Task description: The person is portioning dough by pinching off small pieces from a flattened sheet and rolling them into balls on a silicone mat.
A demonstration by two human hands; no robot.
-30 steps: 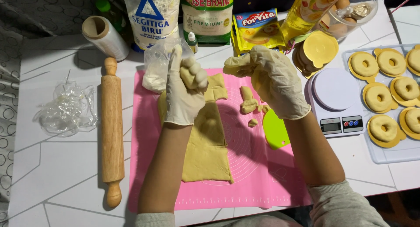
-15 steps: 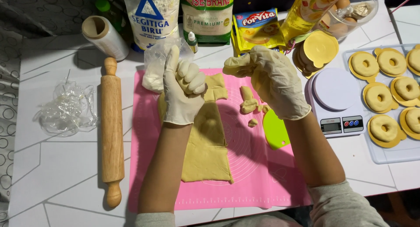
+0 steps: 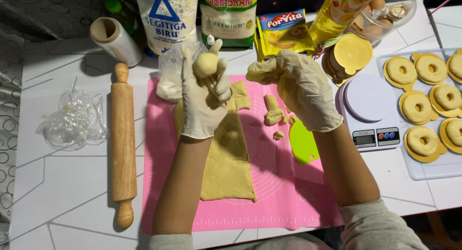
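Above the pink mat's [image 3: 288,202] far edge, my left hand [image 3: 204,98] pinches a dough ball [image 3: 206,64] while my right hand [image 3: 301,88] clenches a dough strip [image 3: 257,75], which risks tearing if squeezed harder.

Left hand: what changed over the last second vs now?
The left hand lifted slightly and opened from a closed fist around the dough, so a rounded dough ball now shows at its fingertips. The right hand kept its raised, curled pose, a bit of dough in its fingers. The dough sheet, pink mat, rolling pin, scale and tray of dough rings stayed put.
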